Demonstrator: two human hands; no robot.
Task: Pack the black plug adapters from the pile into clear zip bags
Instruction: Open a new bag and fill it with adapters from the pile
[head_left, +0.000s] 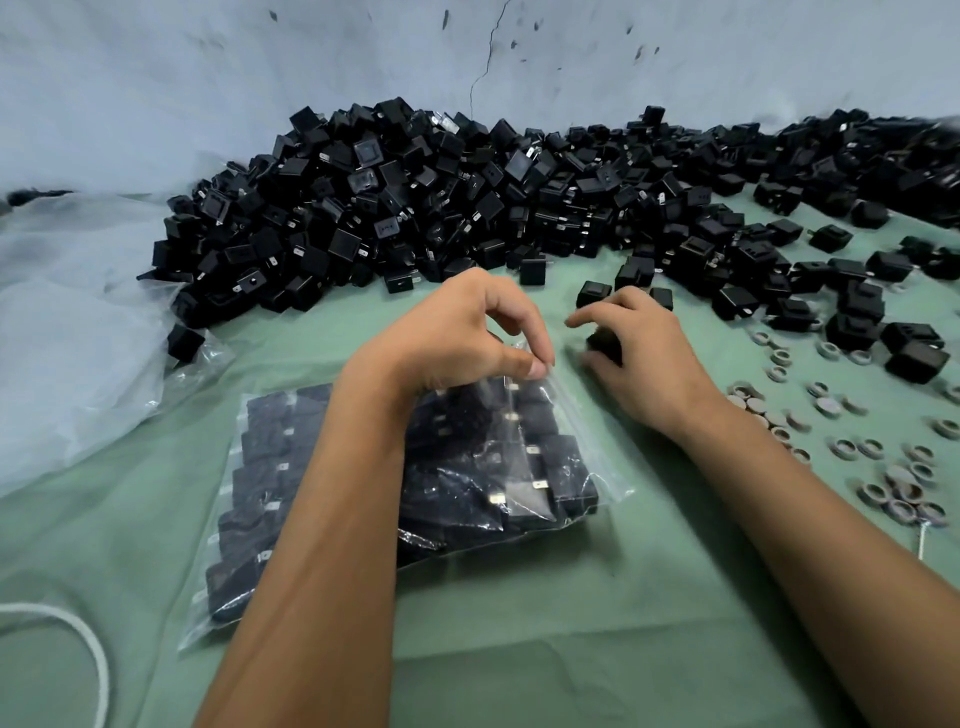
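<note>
A clear zip bag (582, 467) lies on the green cloth in front of me, filled with rows of black plug adapters. My left hand (457, 332) pinches the bag's far edge between thumb and fingers and lifts it. Just to the right, my right hand (644, 353) grips a black plug adapter (605, 343) beside the bag's lifted edge. The big pile of black adapters (415, 208) stretches along the back against the grey wall.
Loose adapters (857, 312) lie scattered at the right. Small grey rings (883, 483) are spread over the cloth at the right edge. A heap of clear plastic bags (67, 322) fills the left. A white cord (78, 639) curls at the lower left.
</note>
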